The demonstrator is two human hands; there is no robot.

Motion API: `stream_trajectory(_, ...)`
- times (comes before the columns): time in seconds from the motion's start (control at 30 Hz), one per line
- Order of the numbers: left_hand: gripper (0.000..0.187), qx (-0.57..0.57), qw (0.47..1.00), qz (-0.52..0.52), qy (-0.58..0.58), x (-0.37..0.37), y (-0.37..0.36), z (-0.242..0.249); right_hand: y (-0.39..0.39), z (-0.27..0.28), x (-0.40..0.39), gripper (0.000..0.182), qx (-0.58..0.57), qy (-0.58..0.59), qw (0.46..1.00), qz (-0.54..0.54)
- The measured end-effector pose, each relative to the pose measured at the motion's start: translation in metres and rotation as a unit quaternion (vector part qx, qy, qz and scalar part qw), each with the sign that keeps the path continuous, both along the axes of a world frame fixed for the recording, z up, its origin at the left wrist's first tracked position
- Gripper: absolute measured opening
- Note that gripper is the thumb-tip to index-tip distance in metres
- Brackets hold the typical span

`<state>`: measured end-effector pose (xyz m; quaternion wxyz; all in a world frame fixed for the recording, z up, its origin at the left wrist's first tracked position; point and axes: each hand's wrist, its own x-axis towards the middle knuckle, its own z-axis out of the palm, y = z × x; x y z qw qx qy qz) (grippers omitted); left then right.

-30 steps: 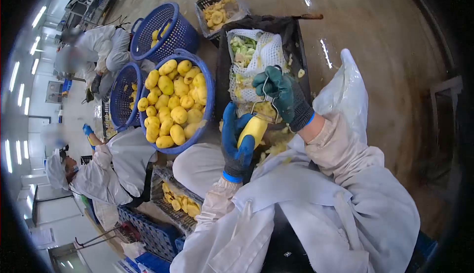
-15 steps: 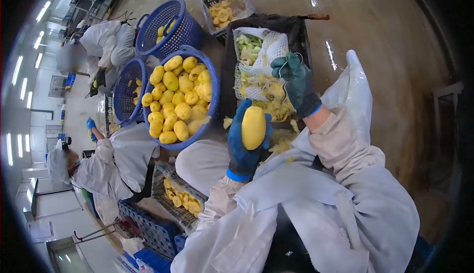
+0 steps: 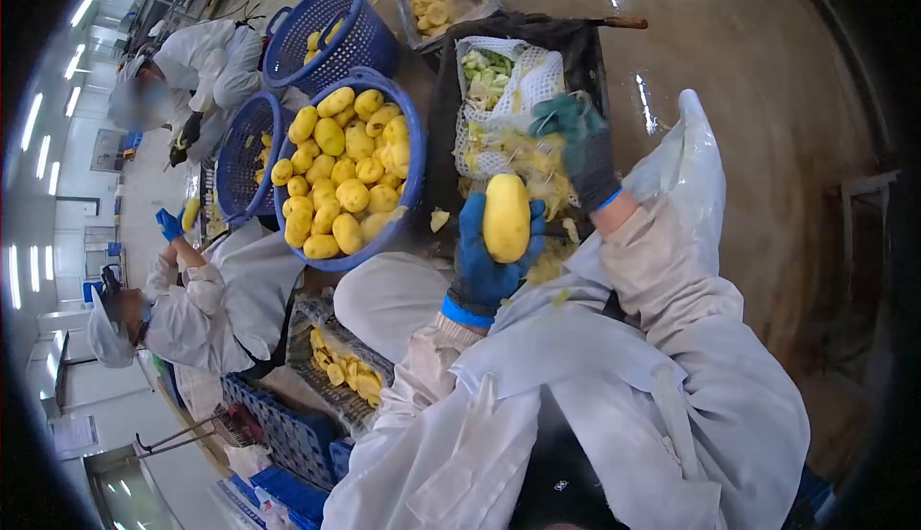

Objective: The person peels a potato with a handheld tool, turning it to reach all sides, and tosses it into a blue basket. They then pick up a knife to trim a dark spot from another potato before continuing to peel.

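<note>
Holding a smooth potato (image 3: 507,218) near-upright in the cupped left hand (image 3: 480,263): probably firm, weighty and slick, so best gripped low around both sides. Apparently clasping a blurred wire peeler (image 3: 519,143) in the right hand (image 3: 583,146), over the mesh-lined crate (image 3: 442,113). Beyond, see more potatoes (image 3: 352,195) heaped in a blue basket (image 3: 418,158).

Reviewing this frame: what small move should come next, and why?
Probably a turn of the potato in the left hand: its visible face looks smooth and pale, but its underside is hidden against the glove. The right hand is apart from it, near the peelings, so the turn seems unobstructed.
</note>
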<state>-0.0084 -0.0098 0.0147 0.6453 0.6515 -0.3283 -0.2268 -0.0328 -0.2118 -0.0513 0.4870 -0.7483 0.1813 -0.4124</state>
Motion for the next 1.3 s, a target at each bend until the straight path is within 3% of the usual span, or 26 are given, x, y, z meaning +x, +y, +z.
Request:
stream_trajectory(0.03,0.062,0.006,0.997,0.003,-0.071,0.006,0.001,-0.004,-0.009,0.0,0.0,0.027,0.273,-0.117,0.952,0.074)
stream_trajectory(0.13,0.053,0.018,0.972,0.0,-0.236,0.015,-0.001,-0.023,0.042,0.033,-0.009,0.02,0.312,-0.193,0.907,0.204)
stream_trajectory(0.2,0.054,0.01,0.964,-0.012,-0.264,0.018,-0.003,-0.039,0.049,0.025,-0.009,0.021,0.307,-0.103,0.929,0.181)
stream_trajectory(0.23,0.057,0.006,0.965,-0.018,-0.263,0.018,-0.001,-0.045,0.035,0.006,-0.005,0.02,0.244,-0.085,0.957,0.136)
stream_trajectory(0.27,0.059,-0.023,0.997,0.007,-0.076,0.01,-0.003,-0.034,0.023,0.008,-0.002,0.02,0.176,-0.068,0.978,0.093)
stream_trajectory(0.3,0.062,-0.052,0.992,0.031,0.112,-0.001,-0.009,-0.013,0.013,0.01,-0.005,0.018,0.419,-0.189,0.873,0.163)
stream_trajectory(0.33,0.064,-0.011,0.996,0.018,-0.081,0.007,-0.004,-0.034,0.017,0.009,-0.006,0.018,0.379,-0.166,0.894,0.174)
stream_trajectory(0.37,0.065,0.016,0.962,0.038,-0.27,0.015,0.002,-0.054,0.031,0.021,-0.01,0.018,0.337,-0.141,0.913,0.183)
stream_trajectory(0.4,0.066,0.034,0.964,0.019,-0.263,0.015,0.0,-0.043,0.044,0.029,-0.012,0.018,0.295,-0.112,0.929,0.191)
stream_trajectory(0.47,0.068,0.067,0.964,-0.02,-0.255,0.013,-0.006,-0.023,0.045,0.01,-0.001,0.023,-0.042,-0.081,0.99,0.109)
stream_trajectory(0.53,0.062,0.025,0.96,0.03,-0.277,0.007,-0.005,-0.027,0.011,-0.01,0.007,0.024,0.15,-0.07,0.983,0.084)
stream_trajectory(0.57,0.059,0.003,0.955,0.056,-0.29,0.007,-0.004,-0.03,0.001,-0.006,0.006,0.023,0.337,-0.166,0.923,0.077)
stream_trajectory(0.67,0.061,0.072,0.97,0.002,-0.232,0.014,-0.005,-0.035,0.033,0.03,-0.006,0.026,0.265,-0.116,0.944,0.159)
stream_trajectory(0.7,0.059,0.046,0.967,0.007,-0.249,0.011,-0.008,-0.029,0.04,0.017,-0.004,0.026,0.11,-0.043,0.97,0.213)
stream_trajectory(0.77,0.055,0.0,0.958,0.019,-0.285,0.003,-0.007,-0.009,0.009,-0.02,0.007,0.023,0.098,-0.036,0.991,0.086)
stream_trajectory(0.8,0.054,0.033,0.977,0.005,-0.212,-0.003,-0.005,0.001,-0.005,-0.031,0.008,0.023,0.093,-0.033,0.995,0.025)
stream_trajectory(0.83,0.053,0.062,0.988,-0.008,-0.142,-0.006,-0.006,0.012,-0.015,-0.025,0.007,0.024,0.334,-0.149,0.93,0.035)
stream_trajectory(0.93,0.05,-0.023,0.998,-0.04,-0.03,0.004,-0.003,-0.015,0.024,0.025,-0.014,0.024,0.144,-0.087,0.979,0.11)
stream_trajectory(0.97,0.049,-0.059,0.987,-0.04,0.141,0.008,-0.009,-0.026,0.044,0.039,-0.016,0.025,0.214,-0.122,0.949,0.197)
stream_trajectory(1.07,0.044,0.043,0.977,-0.006,-0.208,0.006,-0.003,-0.034,0.006,-0.029,0.003,0.029,0.047,-0.037,0.998,-0.022)
stream_trajectory(1.1,0.044,0.006,0.982,-0.001,-0.19,0.002,-0.003,-0.032,-0.017,-0.03,-0.002,0.031,0.211,-0.064,0.973,-0.067)
stream_trajectory(1.13,0.043,-0.03,0.984,0.002,-0.173,0.001,-0.003,-0.028,-0.019,-0.027,-0.002,0.031,0.238,-0.091,0.966,-0.041)
stream_trajectory(1.17,0.045,-0.091,0.975,-0.071,0.191,0.004,-0.003,-0.021,-0.022,-0.023,-0.004,0.031,0.262,-0.115,0.958,-0.016)
stream_trajectory(1.2,0.047,-0.162,0.826,-0.008,0.539,0.007,-0.004,-0.013,-0.022,-0.017,-0.012,0.031,0.287,-0.134,0.948,0.007)
stream_trajectory(1.27,0.045,-0.187,0.767,0.021,0.613,0.015,-0.011,-0.023,0.018,0.031,-0.012,0.031,0.171,-0.122,0.974,0.078)
stream_trajectory(1.3,0.041,-0.158,0.849,0.033,0.503,0.015,-0.014,-0.037,0.031,0.038,-0.014,0.031,0.13,-0.104,0.978,0.128)
